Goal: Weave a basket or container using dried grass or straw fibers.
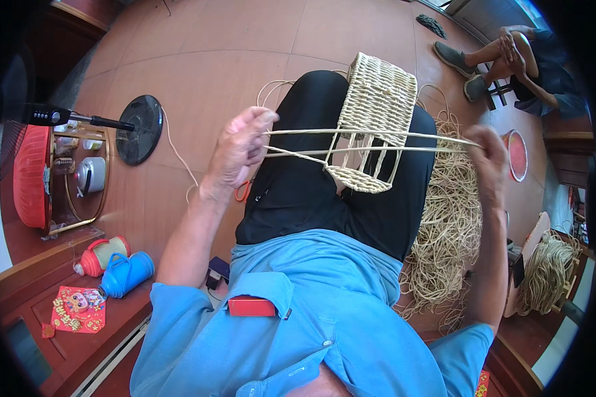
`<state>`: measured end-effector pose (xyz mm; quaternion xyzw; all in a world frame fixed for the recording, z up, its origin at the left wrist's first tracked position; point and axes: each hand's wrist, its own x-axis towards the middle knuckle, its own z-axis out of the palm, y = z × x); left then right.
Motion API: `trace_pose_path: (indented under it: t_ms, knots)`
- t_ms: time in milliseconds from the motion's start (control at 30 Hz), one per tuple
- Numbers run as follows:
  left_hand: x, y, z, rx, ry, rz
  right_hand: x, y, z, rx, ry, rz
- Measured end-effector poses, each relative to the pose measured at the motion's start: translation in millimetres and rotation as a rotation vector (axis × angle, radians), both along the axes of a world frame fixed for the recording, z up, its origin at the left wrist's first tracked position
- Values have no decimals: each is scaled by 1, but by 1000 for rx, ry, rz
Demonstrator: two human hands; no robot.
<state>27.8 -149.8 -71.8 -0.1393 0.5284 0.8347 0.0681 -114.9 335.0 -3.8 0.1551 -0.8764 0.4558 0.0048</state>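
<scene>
A partly woven straw basket (381,92) rests across my thighs, its dense weave toward my knees. Bare uprights show between that weave and a small woven band (357,180) nearer my belly. Pale straw cord (424,134) runs in taut strands over the basket from one side to the other. My left hand (245,142) is closed round the strands at the left, just outside my thigh. At the right my right hand (489,157), a little blurred, grips their other end. Both hands are held apart, wider than my knees.
A big heap of loose straw cord (444,225) lies beside my right leg. Orange-handled scissors (243,191) are by my left thigh. A fan base (139,127) stands left, with vacuum flasks (127,272) nearer. Another person (510,59) sits far right, near a red bucket (515,155).
</scene>
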Motion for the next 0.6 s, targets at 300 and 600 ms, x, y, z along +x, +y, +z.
trace_pose_path:
  t_ms: [300,600]
  knots:
    - [-1,-73,-54,-25,-97,122,65,428,-4,196,19,-608]
    - [-10,-173,-89,-116,-184,429,280,621,12,-173,86,-1408]
